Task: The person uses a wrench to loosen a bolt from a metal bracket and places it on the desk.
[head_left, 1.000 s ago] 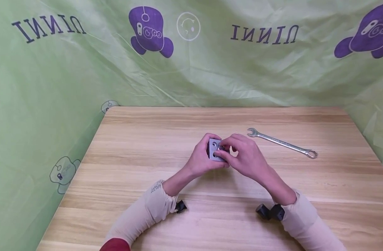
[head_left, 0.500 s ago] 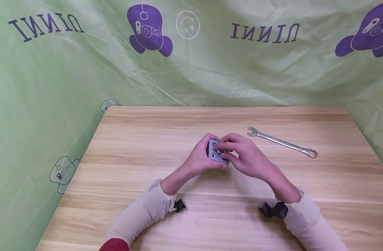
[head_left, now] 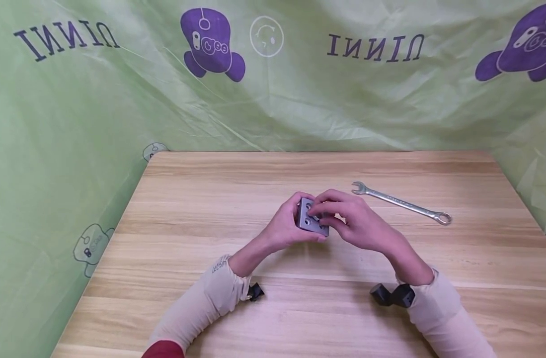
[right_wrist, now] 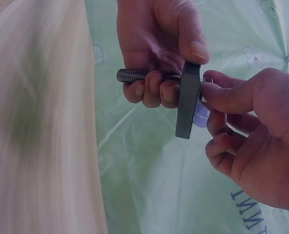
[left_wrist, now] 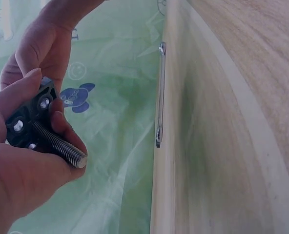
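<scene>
A green backdrop (head_left: 255, 114), printed with purple figures and dark lettering, is hanging behind the far edge of the counter (head_left: 201, 199). The wood-grained counter is filling the lower view. Two pale sleeves, left (head_left: 205, 293) and right (head_left: 442, 313), are reaching inward over it from the near side. A combination wrench (head_left: 402, 203) is lying to the right of the hands, its forked end pointing toward the far edge and its ring end toward the right edge. The left hand (head_left: 283, 226) is gripping a grey plate by its borders, the thumb pressing on one edge. The right hand (head_left: 357, 221) is pinching the bolt's head between thumb and forefinger. The plate (head_left: 312, 226) is being held tilted in the air, roughly midway between the counter's left and right edges; several round holes are showing in its face. The bolt (left_wrist: 61, 146) is passing through the plate, its threaded shank jutting out beside the left hand's curled fingers; whether shank and fingers are touching, one cannot tell.
</scene>
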A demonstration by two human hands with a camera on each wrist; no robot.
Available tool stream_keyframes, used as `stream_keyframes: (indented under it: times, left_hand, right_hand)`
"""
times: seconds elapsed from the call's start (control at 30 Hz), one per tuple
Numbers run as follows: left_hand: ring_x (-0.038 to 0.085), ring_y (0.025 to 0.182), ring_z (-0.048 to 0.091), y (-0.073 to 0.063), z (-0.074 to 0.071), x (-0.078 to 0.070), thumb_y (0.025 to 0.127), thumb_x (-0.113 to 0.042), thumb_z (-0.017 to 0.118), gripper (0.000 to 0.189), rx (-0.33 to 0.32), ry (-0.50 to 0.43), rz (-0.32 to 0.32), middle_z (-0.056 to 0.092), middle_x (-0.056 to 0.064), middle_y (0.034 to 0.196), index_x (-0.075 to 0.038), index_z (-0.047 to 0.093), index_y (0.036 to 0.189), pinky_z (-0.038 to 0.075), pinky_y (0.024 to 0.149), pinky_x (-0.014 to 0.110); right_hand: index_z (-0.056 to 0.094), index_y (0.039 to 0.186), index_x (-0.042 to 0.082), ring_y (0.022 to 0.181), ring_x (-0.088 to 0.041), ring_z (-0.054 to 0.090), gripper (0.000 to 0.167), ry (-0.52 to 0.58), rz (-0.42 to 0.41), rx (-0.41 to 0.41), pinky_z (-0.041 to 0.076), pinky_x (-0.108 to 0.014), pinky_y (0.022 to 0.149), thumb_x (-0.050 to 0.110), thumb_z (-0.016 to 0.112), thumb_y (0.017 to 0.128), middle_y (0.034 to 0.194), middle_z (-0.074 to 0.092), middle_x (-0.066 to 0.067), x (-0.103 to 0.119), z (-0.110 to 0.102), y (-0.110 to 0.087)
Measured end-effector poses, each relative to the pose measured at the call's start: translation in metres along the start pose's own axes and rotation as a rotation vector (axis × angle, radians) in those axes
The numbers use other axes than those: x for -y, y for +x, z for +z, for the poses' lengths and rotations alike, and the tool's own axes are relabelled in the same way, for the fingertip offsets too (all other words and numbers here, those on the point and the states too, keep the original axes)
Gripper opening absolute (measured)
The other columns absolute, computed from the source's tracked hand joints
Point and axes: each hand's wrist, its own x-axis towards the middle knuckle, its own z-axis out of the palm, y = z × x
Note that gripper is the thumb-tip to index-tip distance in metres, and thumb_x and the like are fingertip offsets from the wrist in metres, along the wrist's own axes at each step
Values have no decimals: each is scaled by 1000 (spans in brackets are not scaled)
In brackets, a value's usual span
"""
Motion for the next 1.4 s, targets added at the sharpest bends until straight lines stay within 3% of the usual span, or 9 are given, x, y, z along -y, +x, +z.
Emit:
stream_keyframes:
  times: [0.1,0.33,0.5,0.73,1.13,1.4]
  left_hand:
    - [8,96,63,-1,-1,-1,69,3,86,71,-9,18,15,64,20,121,-3,49,129,54,86,22]
    - [11,95,61,-2,-2,-3,66,-3,90,71,-78,75,17,65,16,115,-5,52,125,54,83,23]
    - [12,94,61,-2,-1,-4,65,-5,91,71,-86,128,19,66,16,115,-6,52,125,54,81,22]
    - [11,94,61,-3,1,-5,65,-5,91,71,-87,156,36,67,17,113,-4,52,125,53,82,22]
    - [12,95,62,-3,0,-4,66,-6,91,72,-77,136,17,66,16,115,-5,51,126,52,85,23]
    - [8,95,60,-3,0,-4,65,-4,91,70,-67,128,35,66,16,114,-6,53,123,52,84,22]
  right_hand:
    - [73,107,8,83,-10,62,30,3,69,-7,50,-21,68,-4,77,80,102,71,-4,3,-1,0]
    - [73,102,12,67,-9,48,24,-112,387,-27,38,-22,59,23,82,83,80,65,2,12,2,3]
    - [75,92,12,61,-9,44,18,-149,451,-39,36,-22,56,27,82,83,71,64,5,16,8,5]
    - [75,88,10,60,-6,46,13,-174,395,-71,38,-20,56,20,81,83,68,63,5,20,11,5]
    - [77,101,8,74,-12,63,21,-163,204,-35,50,-23,61,4,80,81,95,72,-5,18,6,1]
    - [76,99,10,88,-16,67,29,-162,40,-20,57,-32,72,-8,78,76,103,71,-5,15,3,0]
